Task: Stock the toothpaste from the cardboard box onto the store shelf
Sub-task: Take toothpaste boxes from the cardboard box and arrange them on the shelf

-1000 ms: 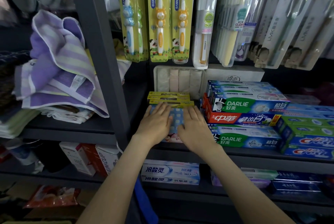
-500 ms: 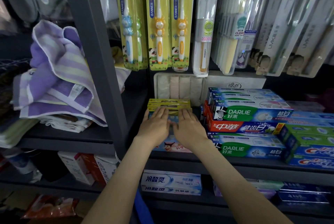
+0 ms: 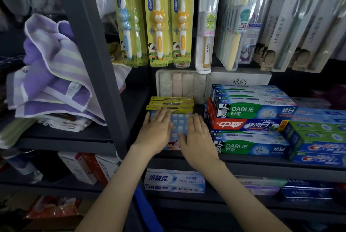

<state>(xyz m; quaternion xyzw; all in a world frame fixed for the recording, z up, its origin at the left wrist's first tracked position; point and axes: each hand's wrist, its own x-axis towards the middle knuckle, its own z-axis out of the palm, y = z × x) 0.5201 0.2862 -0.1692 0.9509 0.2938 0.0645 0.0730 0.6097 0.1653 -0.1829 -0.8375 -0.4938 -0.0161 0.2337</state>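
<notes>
Both flat, spread hands, left hand (image 3: 156, 132) and right hand (image 3: 196, 138), rest apart on light-blue toothpaste boxes (image 3: 178, 125) on the dark metal store shelf (image 3: 262, 165), beside stacked Darlie cartons (image 3: 250, 112).

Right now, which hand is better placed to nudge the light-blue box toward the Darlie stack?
Left, probably. The left hand lies flat on the light-blue box at its far-left side; the right hand sits between it and the Darlie stack.
</notes>
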